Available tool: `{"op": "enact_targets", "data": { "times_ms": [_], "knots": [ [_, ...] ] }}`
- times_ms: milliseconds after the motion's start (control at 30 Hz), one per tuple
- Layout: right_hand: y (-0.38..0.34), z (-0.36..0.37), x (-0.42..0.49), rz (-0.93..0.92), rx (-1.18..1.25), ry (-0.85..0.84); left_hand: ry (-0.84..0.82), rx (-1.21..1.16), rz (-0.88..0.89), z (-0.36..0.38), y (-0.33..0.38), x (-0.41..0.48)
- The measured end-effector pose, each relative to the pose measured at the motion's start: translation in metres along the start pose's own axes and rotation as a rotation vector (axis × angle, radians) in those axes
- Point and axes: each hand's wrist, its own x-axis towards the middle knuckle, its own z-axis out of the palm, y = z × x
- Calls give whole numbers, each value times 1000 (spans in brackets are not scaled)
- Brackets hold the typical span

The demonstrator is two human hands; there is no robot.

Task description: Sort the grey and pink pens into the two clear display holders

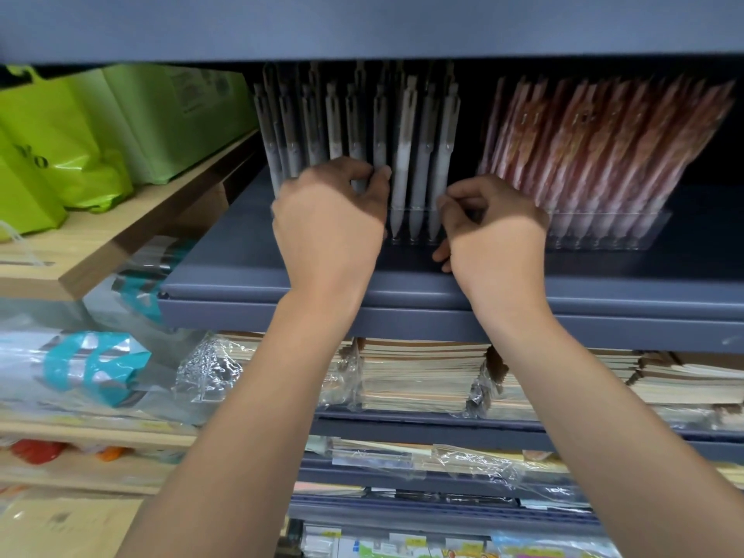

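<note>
A blue-grey shelf (241, 275) is carrying clear holders (652, 231): grey pens (402, 155) centre frame, pink pens (604, 147) right. The left hand (330, 219) is gripping grey pens; the right hand (499, 235) is sitting curled beside them, hold unclear.

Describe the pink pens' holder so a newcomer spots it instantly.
Find the blue-grey metal shelf right of the green bags. On it, take the clear holder standing right of the right hand. Its pink pens lean rightward, whereas the grey pens beside them stand upright.

Green bags (72, 155) on a wooden shelf (133, 231), wrapped notebooks (418, 376) below
</note>
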Motion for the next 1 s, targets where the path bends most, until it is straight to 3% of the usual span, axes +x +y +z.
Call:
{"op": "enact_targets", "data": {
  "times_ms": [500, 667, 1000],
  "knots": [
    [3, -1, 0, 3, 8, -14, 12, -26, -35, 4, -1, 1],
    [1, -2, -1, -25, -36, -5, 77, -48, 22, -4, -3, -1],
    [-1, -2, -3, -2, -56, -17, 159, -127, -63, -13, -16, 2]
  ]
}}
